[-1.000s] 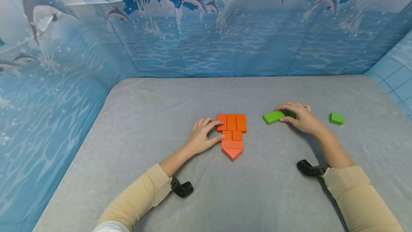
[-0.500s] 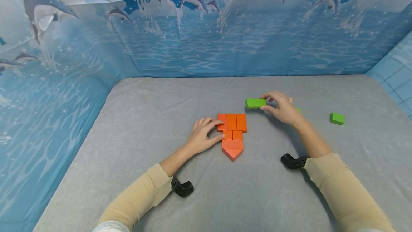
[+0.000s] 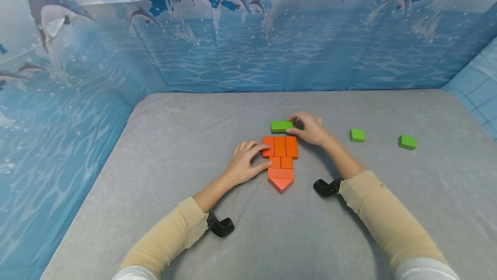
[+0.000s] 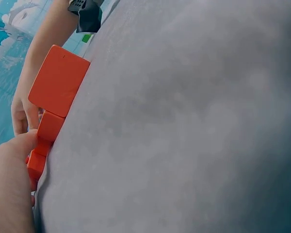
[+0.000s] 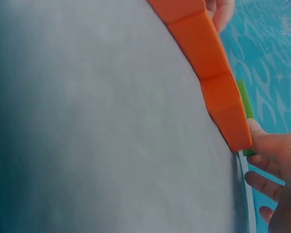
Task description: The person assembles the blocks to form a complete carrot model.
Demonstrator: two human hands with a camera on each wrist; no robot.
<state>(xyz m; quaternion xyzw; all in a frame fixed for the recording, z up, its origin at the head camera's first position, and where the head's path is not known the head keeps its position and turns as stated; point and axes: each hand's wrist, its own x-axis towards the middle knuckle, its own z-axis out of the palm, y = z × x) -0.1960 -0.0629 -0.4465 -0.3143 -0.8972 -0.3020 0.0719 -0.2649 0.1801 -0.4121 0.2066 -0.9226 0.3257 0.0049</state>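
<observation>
In the head view my right hand [image 3: 309, 129] pinches one end of a long green block [image 3: 281, 126] between thumb and fingers. The block is just beyond the far edge of several orange blocks [image 3: 279, 147], which are laid together with a pointed triangular block [image 3: 281, 184] at the near end. My left hand [image 3: 245, 162] rests at their left side, its index fingertip at the far left block and its thumb at a smaller middle one. From the right wrist, the green block [image 5: 244, 99] shows partly behind the orange row [image 5: 218, 68], with the right thumb against it.
Two smaller green blocks lie to the right, a nearer one [image 3: 357, 135] and a farther one [image 3: 407, 142]. Grey cloth [image 3: 186, 133] covers the table. A blue dolphin-printed curtain [image 3: 248, 64] stands along the back and left.
The right hand has carried the long green block leftward to the far side of the orange blocks, uncovering a smaller green block behind. My left hand has stayed in place.
</observation>
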